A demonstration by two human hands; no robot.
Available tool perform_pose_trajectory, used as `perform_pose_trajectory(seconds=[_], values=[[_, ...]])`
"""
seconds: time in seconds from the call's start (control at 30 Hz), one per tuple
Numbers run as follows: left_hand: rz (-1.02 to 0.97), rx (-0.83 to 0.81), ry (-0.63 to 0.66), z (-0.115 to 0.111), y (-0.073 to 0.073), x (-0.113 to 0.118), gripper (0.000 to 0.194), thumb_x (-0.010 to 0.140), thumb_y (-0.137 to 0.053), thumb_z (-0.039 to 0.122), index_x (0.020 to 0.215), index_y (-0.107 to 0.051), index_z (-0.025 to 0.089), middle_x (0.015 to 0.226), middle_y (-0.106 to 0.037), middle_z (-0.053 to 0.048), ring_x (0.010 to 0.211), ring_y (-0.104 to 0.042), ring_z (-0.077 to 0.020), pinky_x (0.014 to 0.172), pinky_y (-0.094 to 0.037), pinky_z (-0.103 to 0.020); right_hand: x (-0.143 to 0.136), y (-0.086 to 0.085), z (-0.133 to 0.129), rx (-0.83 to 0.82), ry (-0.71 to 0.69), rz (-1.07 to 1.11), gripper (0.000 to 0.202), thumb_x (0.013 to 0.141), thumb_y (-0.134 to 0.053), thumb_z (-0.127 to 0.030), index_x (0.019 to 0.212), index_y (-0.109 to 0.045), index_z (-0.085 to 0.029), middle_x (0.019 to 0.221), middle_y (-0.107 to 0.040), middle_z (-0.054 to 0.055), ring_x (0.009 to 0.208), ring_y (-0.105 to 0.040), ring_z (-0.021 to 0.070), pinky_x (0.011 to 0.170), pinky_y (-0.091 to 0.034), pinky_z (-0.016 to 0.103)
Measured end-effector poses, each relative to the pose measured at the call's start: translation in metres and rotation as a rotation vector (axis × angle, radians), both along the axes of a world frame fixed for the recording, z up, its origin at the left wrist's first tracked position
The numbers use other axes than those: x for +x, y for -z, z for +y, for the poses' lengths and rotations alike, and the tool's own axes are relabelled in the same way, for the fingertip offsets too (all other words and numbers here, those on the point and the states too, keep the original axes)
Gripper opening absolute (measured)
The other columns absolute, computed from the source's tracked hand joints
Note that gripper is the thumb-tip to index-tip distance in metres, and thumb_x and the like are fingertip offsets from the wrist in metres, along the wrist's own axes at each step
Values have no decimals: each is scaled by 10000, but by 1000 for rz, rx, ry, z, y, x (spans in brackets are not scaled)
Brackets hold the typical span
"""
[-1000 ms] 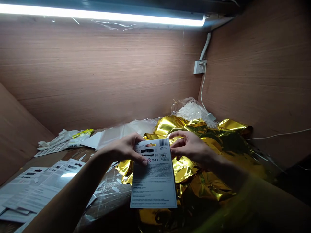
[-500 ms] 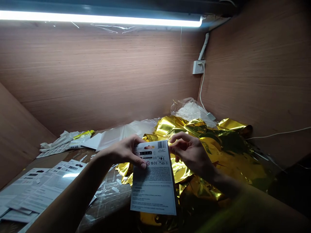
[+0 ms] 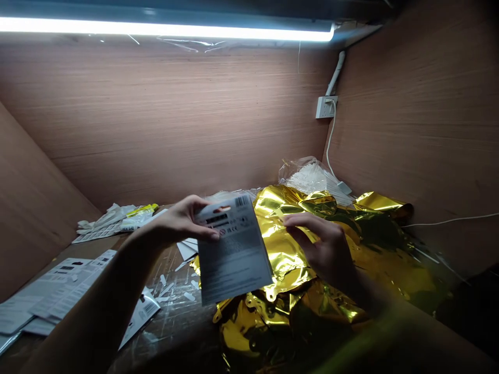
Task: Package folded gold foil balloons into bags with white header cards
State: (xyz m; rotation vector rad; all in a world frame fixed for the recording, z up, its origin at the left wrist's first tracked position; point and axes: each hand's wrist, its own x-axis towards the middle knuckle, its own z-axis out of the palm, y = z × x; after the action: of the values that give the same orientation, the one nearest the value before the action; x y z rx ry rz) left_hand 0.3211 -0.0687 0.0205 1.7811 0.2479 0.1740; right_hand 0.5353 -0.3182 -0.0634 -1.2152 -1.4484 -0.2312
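Left hand [image 3: 183, 222] holds the printed packet [image 3: 236, 259] — I can't tell if my narrowed right hand [image 3: 327, 244], near gold foil [image 3: 283, 252], grips anything.

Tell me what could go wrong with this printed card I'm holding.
Only your left hand grips the printed card, near its upper left corner, so it could swing or slip. If it drops, a corner might crease the gold foil lying below it. Set down to its left, it may land on loose white scraps.
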Motion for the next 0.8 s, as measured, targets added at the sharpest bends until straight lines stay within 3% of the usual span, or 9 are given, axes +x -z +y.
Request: perform_pose_trajectory(seconds=[0.1, 0.17, 0.3, 0.43, 0.5, 0.57, 0.7, 0.73, 0.8], values=[[-112, -16, -116, 0, -25, -12, 259, 582, -939, 120, 801, -801, 127, 674, -723, -23, 578, -662, -117, 580, -554, -178, -6, 9, -8, 80, 30, -582, 299, 1027, -496, -31, 1233, -677, -153, 1309, -687, 110, 1224, -611, 278, 1015, -452, 516], [-143, -8, -176, -4, -38, -15, 268, 581, -939, 132, 813, -804, 126, 686, -720, -31, 595, -660, -124, 596, -551, -190, -11, 21, -11, 15, 0, -764, 320, 1028, -451, -12, 1247, -661, -110, 1338, -670, 127, 1239, -586, 294, 1024, -413, 534], [-32, 14, -258, -16, -42, -10, 292, 577, -929, 123, 845, -814, 127, 787, -753, -65, 709, -705, -169, 687, -569, -226, -15, 51, -11, -208, -45, -670, 226, 1053, -485, -101, 1137, -691, -140, 1367, -646, 105, 1230, -562, 298, 1007, -420, 521], [79, -60, -217, -27, -24, -2, 311, 581, -932, 120, 868, -814, 138, 858, -774, -77, 771, -722, -181, 766, -583, -264, -12, 58, -17, -495, -117, -518, 127, 1015, -599, -169, 1051, -714, -210, 1354, -644, 54, 1305, -500, 300, 1072, -387, 536], [91, -85, -201, -30, -12, 2, 307, 596, -934, 129, 878, -812, 141, 868, -778, -74, 792, -722, -175, 799, -583, -266, -9, 50, -22, -571, -193, -413, 164, 968, -678, -221, 1124, -723, -240, 1344, -642, 57, 1338, -470, 317, 1121, -353, 558], [70, -106, -190, -33, 0, 9, 309, 607, -939, 142, 888, -809, 141, 882, -782, -72, 813, -723, -170, 824, -583, -267, -8, 38, -27, -594, -307, -164, 322, 936, -726, -307, 1252, -696, -251, 1372, -620, 79, 1347, -470, 332, 1150, -352, 560], [8, -149, -184, -46, 21, 32, 352, 584, -961, 173, 891, -796, 124, 906, -781, -84, 828, -722, -175, 826, -588, -284, -12, 20, -30, -504, -653, 680, 612, 947, -680, -552, 1439, -569, -205, 1374, -613, 137, 1207, -608, 343, 1044, -507, 532], [5, -145, -183, -51, 24, 37, 365, 583, -964, 189, 896, -790, 117, 914, -780, -90, 823, -720, -177, 822, -590, -293, -14, 19, -30, -501, -683, 838, 598, 947, -691, -554, 1416, -585, -198, 1326, -641, 139, 1134, -651, 330, 977, -558, 504], [14, -100, -189, -67, 30, 37, 413, 610, -955, 235, 959, -775, 106, 942, -776, -102, 823, -717, -193, 811, -597, -319, -18, 20, -29, -511, -617, 994, 472, 939, -759, -461, 1307, -656, -182, 1203, -697, 123, 999, -699, 281, 861, -610, 414]])
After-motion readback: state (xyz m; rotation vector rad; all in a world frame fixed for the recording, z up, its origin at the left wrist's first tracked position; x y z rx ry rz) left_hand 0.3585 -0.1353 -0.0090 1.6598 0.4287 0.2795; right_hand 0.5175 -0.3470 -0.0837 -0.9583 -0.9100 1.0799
